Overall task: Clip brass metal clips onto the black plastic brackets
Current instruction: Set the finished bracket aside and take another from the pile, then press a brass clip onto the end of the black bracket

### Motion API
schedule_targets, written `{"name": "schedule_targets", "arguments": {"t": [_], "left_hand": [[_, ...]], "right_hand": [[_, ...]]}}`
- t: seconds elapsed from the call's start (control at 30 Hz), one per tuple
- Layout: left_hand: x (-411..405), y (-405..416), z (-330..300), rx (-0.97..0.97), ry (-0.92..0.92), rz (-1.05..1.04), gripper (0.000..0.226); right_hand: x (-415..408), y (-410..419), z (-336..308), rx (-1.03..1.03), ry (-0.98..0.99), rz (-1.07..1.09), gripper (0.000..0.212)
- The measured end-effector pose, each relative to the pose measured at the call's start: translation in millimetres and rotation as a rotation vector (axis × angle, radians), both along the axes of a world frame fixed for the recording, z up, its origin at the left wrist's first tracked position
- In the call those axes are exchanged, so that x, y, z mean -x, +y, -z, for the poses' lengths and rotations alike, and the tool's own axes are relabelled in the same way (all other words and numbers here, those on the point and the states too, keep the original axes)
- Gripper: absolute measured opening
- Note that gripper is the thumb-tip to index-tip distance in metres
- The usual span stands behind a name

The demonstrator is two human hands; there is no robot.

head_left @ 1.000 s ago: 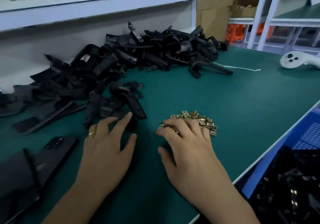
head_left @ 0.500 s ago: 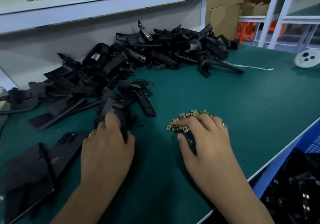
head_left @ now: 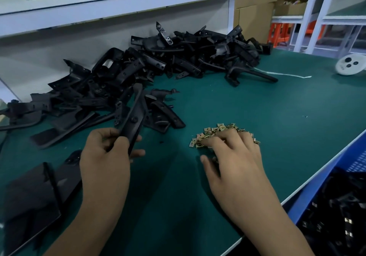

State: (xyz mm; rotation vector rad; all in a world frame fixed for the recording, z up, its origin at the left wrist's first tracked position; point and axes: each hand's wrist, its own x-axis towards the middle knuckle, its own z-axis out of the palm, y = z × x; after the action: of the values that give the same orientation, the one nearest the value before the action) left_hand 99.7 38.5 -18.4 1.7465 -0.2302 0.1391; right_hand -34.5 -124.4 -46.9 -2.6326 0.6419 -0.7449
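Observation:
My left hand (head_left: 107, 156) grips the near end of a long black plastic bracket (head_left: 134, 115), which tilts up and away from the green table (head_left: 237, 107). A big heap of black brackets (head_left: 138, 71) stretches from the far left to the back middle of the table. A small pile of brass metal clips (head_left: 215, 132) lies to the right of centre. My right hand (head_left: 233, 156) rests on the near side of that pile with its fingers spread over the clips; whether it holds a clip is hidden.
A black phone and a dark flat case (head_left: 39, 192) lie at the near left. A blue crate (head_left: 336, 206) with finished black parts stands beyond the table's right edge. A white round device (head_left: 350, 65) sits far right. A white shelf (head_left: 118, 0) overhangs the back.
My left hand has closed round a bracket at the heap's near edge and lifted it off the table. My right hand has stayed on the brass clips, shifting only slightly.

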Motion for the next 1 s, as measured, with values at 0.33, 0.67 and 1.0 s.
{"name": "schedule_targets", "arguments": {"t": [0.33,0.67,1.0], "left_hand": [[4,-4,-1,-0.044,-0.121,0.358,0.063],[7,3,-1,0.14,-0.12,0.356,0.033],[-7,-8,9,-0.082,-0.267,0.378,0.048]], "right_hand": [[-4,6,4,0.148,0.12,-0.115,0.038],[-9,5,-3,0.071,0.002,-0.147,0.012],[-10,1,-4,-0.044,-0.021,-0.272,0.013]]}}
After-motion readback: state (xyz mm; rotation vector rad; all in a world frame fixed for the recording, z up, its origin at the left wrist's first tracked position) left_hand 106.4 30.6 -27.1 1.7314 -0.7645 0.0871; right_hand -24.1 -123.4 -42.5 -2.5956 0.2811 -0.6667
